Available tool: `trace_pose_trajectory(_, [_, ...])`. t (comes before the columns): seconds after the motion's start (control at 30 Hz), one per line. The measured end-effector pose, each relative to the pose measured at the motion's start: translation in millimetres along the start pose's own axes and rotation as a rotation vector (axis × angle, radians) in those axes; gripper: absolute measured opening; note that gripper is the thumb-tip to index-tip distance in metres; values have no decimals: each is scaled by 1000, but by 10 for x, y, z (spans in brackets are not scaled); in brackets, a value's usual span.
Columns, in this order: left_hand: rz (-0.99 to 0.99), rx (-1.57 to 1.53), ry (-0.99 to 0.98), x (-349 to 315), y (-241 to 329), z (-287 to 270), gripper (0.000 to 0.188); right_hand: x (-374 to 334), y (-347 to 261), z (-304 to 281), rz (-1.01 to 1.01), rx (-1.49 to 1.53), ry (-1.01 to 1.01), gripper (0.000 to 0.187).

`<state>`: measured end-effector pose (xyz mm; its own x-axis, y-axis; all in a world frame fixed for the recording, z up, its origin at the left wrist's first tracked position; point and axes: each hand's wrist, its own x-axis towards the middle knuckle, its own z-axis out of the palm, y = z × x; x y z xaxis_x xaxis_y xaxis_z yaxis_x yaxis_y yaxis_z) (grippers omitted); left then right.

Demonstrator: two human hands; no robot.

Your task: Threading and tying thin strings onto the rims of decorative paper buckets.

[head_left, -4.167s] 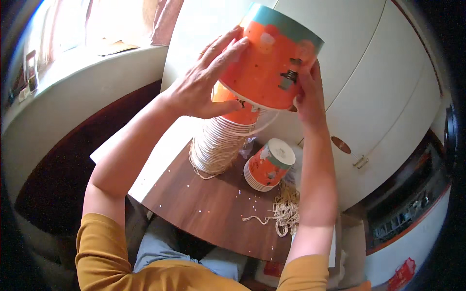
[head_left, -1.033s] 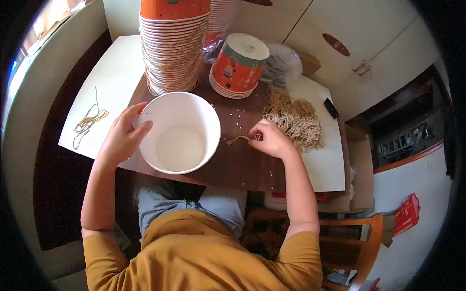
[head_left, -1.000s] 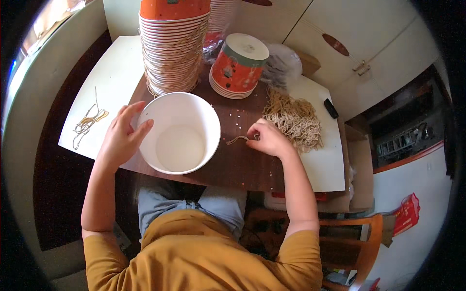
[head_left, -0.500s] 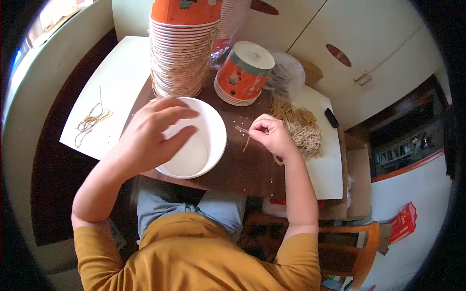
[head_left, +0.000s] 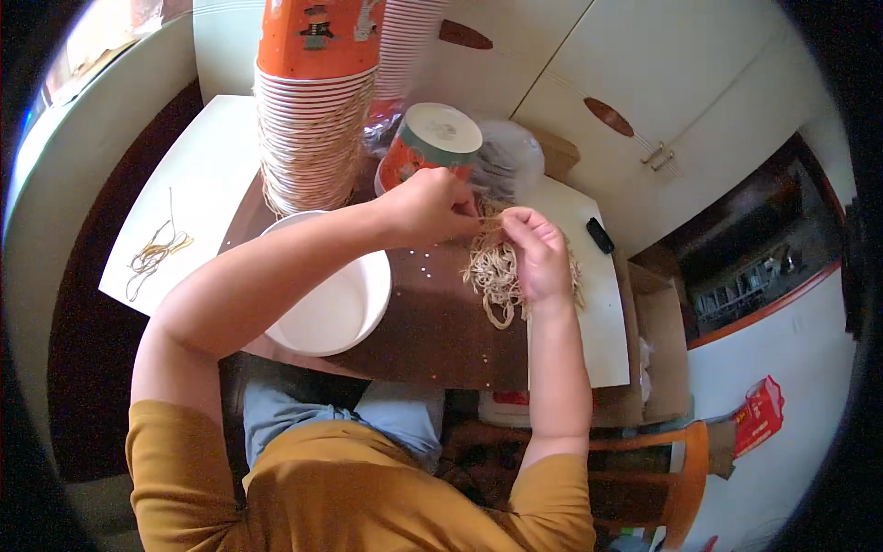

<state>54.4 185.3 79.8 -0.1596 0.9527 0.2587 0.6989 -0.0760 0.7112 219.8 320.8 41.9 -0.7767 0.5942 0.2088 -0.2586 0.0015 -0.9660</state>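
Above the right part of the brown table, my left hand [head_left: 430, 208] and my right hand [head_left: 539, 250] meet almost tip to tip. Both have their fingertips pinched on a thin beige cord [head_left: 490, 219], of which a short stretch shows between them. Below the hands lies a tangled heap of beige cords [head_left: 495, 276], partly covered by my right hand. A white paper bucket [head_left: 333, 313], mouth facing up, stands under my left forearm, which hides part of its rim.
A tall stack of nested paper buckets [head_left: 308, 138], with cords hanging round it, rises at the back left. Beside it an orange and green bucket [head_left: 441, 129] stands upside down. A few loose cords [head_left: 158, 253] lie on the left white panel; a black object [head_left: 600, 235] sits far right.
My left hand has swung right from the white bucket to the cord at my right hand and now pinches it. The whole view has shifted slightly.
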Motion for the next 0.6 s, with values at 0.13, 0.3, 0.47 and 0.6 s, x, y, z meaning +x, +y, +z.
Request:
trace_pose_trajectory(0.13, [-62, 361, -111, 57, -354, 35, 16, 86, -162, -292, -100, 111, 32, 10])
trace_pose_trajectory(0.3, [-139, 814, -342, 167, -493, 90, 18, 262, -855, -657, -179, 257, 51, 24])
trace_pose_trajectory(0.47, [-158, 989, -503, 223, -438, 152, 23, 480, -2035, -1155, -362, 278, 49, 23])
trace_pose_trajectory(0.6, [-181, 1128, -544, 313, -552, 274, 28, 438, -3086, -1484, -538, 78, 281, 22])
